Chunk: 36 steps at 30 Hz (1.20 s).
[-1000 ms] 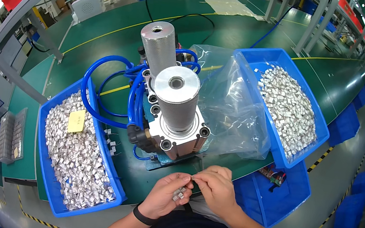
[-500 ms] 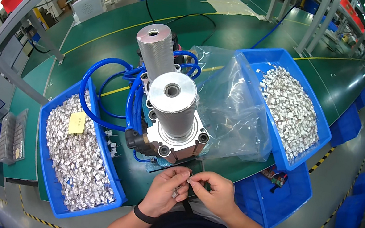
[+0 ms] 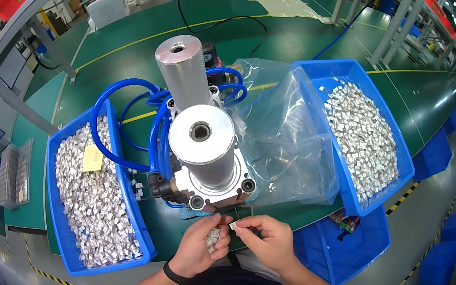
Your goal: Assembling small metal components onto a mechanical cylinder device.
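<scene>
My left hand (image 3: pixel 196 248) is curled around several small white block-shaped parts (image 3: pixel 212 239), with its thumb and index finger near the right fingertips. In a pinch between thumb and finger, my right hand (image 3: pixel 268 244) holds one small white part (image 3: pixel 233 225) with what look like thin leads. Both hands are low in front of my body, by the table's near edge. Just beyond them stands a machine with two upright knurled metal cylinders (image 3: pixel 210 160), a square metal block and blue air hoses (image 3: pixel 104 105). Its working area beneath the block is hidden.
A blue bin (image 3: pixel 147 243) heaped with small white parts stands at left, with a yellow note (image 3: pixel 93 159) on the heap. Another filled blue bin (image 3: pixel 406 165) sits at right beside a clear plastic bag (image 3: pixel 292 152). Below it is a blue tray (image 3: pixel 366 248) holding a circuit board.
My fingertips have drawn slightly apart, and the white part in my right pinch now shows. The machine's cylinders appear further left and lower in the picture.
</scene>
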Motion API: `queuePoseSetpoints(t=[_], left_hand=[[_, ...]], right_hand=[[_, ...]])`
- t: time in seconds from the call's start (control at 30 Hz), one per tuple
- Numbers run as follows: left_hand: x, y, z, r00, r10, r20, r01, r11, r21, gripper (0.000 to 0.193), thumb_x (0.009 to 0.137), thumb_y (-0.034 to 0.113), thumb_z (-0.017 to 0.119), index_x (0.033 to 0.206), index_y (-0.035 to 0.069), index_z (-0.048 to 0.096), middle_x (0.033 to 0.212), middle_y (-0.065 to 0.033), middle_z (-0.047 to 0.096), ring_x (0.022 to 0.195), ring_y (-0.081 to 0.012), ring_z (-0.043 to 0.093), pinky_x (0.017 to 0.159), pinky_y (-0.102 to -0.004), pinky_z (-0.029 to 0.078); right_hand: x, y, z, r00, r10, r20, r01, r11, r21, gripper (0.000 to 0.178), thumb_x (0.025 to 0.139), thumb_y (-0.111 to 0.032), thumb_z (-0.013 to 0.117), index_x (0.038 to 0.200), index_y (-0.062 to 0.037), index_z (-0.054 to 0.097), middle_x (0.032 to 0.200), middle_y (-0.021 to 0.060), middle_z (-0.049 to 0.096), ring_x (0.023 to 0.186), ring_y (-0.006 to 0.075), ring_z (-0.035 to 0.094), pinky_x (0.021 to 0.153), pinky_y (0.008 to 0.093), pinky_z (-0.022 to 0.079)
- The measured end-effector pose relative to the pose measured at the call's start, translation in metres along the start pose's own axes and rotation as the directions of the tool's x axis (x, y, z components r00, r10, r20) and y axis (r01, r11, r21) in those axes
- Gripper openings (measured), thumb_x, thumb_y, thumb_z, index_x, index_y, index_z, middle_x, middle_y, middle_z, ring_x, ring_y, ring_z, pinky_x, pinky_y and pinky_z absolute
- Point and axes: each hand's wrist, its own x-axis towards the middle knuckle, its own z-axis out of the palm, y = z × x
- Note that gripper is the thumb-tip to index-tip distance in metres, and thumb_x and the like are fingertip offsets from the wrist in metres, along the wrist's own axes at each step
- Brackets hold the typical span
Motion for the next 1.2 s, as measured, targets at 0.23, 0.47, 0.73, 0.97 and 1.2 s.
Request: queuePoseSetpoints(t=[0.23,0.47,0.73,0.97,1.2], left_hand=[[0.004,-0.006,-0.013,1.0,-0.014,-0.024,0.013,0.999,-0.052,0.026,0.101,0.024,0.047,0.104,0.0,0.057,0.077,-0.0061,0.052,0.057,-0.0147,0.046,0.042,-0.026,0.034],[0.004,-0.005,-0.014,1.0,-0.018,-0.007,0.017,0.998,-0.056,0.027,0.101,0.023,0.046,0.106,0.0,0.058,0.078,-0.0056,0.054,0.057,-0.0145,0.046,0.042,-0.0259,0.034],[0.003,-0.006,-0.013,1.0,-0.018,-0.024,0.016,0.998,-0.053,0.027,0.102,0.023,0.046,0.106,0.0,0.059,0.077,-0.0055,0.054,0.058,-0.0143,0.047,0.042,-0.0259,0.034],[0.003,-0.006,-0.012,1.0,-0.015,-0.019,0.014,0.998,-0.06,0.028,0.102,0.024,0.046,0.105,0.0,0.06,0.077,-0.0055,0.054,0.057,-0.0146,0.046,0.042,-0.0259,0.034],[0.005,-0.005,-0.013,1.0,-0.007,-0.016,0.006,0.998,-0.058,0.029,0.102,0.026,0.046,0.105,0.001,0.059,0.078,-0.0053,0.054,0.057,-0.0147,0.046,0.042,-0.0264,0.034]], right_hand=[[0.013,0.006,0.004,1.0,0.021,-0.002,-0.021,1.0,0.007,0.015,0.086,-0.007,0.068,0.098,0.0011,0.07,0.089,0.0077,0.072,0.077,0.0099,0.064,0.069,0.0245,0.051],[0.022,0.008,0.007,0.999,0.043,-0.011,-0.044,0.998,-0.05,0.016,0.085,-0.009,0.069,0.098,0.0011,0.07,0.09,0.0092,0.072,0.078,0.0118,0.067,0.071,0.0257,0.053],[0.022,0.012,0.008,0.998,0.068,-0.012,-0.068,0.998,-0.017,0.017,0.085,-0.009,0.068,0.098,0.0008,0.07,0.09,0.0096,0.072,0.078,0.0124,0.068,0.072,0.0262,0.053],[0.023,0.013,0.008,0.997,0.067,-0.023,-0.068,0.997,-0.038,0.017,0.085,-0.009,0.069,0.099,0.001,0.07,0.089,0.0099,0.072,0.078,0.0124,0.068,0.072,0.0263,0.053],[0.026,0.01,0.008,0.998,0.064,-0.027,-0.066,0.996,-0.065,0.017,0.084,-0.009,0.069,0.098,0.0008,0.07,0.089,0.0096,0.072,0.078,0.0118,0.068,0.072,0.0262,0.053]])
